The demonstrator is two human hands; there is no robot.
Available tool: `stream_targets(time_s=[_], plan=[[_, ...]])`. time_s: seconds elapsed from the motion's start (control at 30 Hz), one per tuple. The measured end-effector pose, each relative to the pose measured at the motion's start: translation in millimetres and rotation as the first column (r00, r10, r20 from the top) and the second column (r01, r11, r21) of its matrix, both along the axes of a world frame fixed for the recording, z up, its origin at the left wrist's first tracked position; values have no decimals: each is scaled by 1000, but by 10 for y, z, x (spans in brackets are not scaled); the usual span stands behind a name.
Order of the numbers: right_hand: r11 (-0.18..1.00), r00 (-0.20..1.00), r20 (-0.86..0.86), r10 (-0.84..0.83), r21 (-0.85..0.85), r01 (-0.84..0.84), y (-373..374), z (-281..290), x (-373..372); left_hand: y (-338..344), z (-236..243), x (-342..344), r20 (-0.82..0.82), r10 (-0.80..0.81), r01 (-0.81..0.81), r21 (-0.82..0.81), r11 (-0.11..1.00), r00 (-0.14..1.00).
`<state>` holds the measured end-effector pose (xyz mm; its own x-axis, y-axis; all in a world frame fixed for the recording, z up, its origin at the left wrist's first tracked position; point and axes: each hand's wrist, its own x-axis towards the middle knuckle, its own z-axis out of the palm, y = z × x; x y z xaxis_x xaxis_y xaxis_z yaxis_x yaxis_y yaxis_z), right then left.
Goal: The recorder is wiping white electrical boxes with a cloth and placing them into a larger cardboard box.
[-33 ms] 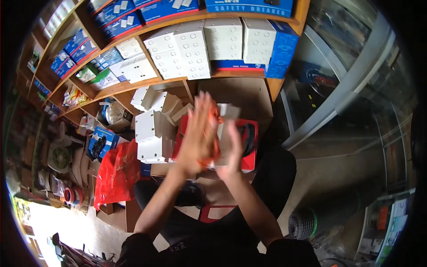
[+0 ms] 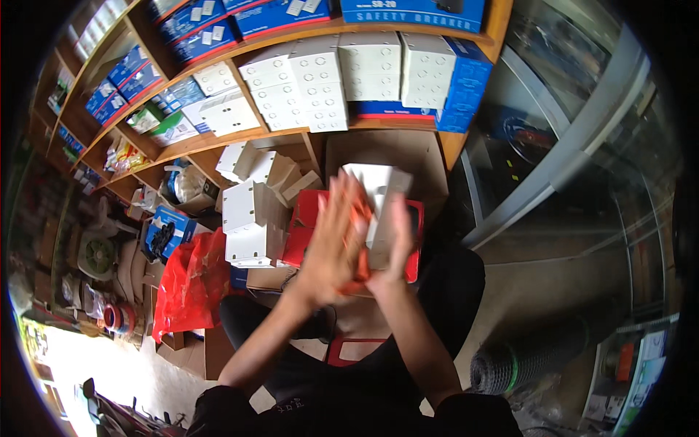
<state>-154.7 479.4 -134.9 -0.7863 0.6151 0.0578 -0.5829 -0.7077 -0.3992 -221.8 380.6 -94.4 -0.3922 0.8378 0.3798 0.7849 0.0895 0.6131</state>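
Note:
My left hand [image 2: 331, 247] is raised before me with fingers stretched long, blurred by motion. A crumpled orange-red cloth [image 2: 361, 214] lies against its palm side and seems pinned there by the thumb. Facing it, a little to the right, my right hand [image 2: 397, 244] has its fingers pointing up, also smeared, with a gap to the cloth. Just beyond both hands a white box [image 2: 373, 179] stands over a red box [image 2: 304, 227], which the hands partly cover.
White cartons [image 2: 247, 207] are stacked to the left, beside a red plastic bag [image 2: 191, 284]. A wooden shelf [image 2: 284, 135] with white and blue boxes runs behind. Glass doors with a metal frame [image 2: 553, 182] and a roll of wire mesh [image 2: 502, 368] are at right.
Both hands have shifted slightly right and nearer to me, the cloth moving along with the left one. More of the white box shows behind them.

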Motion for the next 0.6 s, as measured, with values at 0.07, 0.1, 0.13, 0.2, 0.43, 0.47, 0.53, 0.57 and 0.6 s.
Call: stream_targets(time_s=[0.07,0.1,0.13,0.2,0.43,0.47,0.53,0.57,0.6], plan=[[984,995,-94,18,180,-1,53,171,30,-121,-89,121,105,57,-53,-41,998,993],[950,998,-65,15,313,6,13,218,32,-144,-41,6,99,76,-72,-43,996,992],[960,997,-17,69,273,-62,-61,282,92,-72,-4,-166,102,174,-172,-29,985,979],[863,1000,19,7,505,-16,-166,252,79,-82,-90,-465,-82,218,-210,104,972,972],[913,999,-13,45,406,-36,-38,366,75,-81,-127,259,310,227,-295,190,937,923],[878,998,33,47,476,-57,-90,349,85,-48,-28,150,443,137,-276,267,923,886],[727,987,142,79,669,-155,-149,219,134,96,238,-112,883,-296,-382,431,817,364],[726,994,95,55,679,-105,-227,276,103,1,433,-200,729,134,-404,209,890,672],[817,997,53,57,572,-77,-221,172,101,57,444,-101,632,104,-382,322,866,768]])
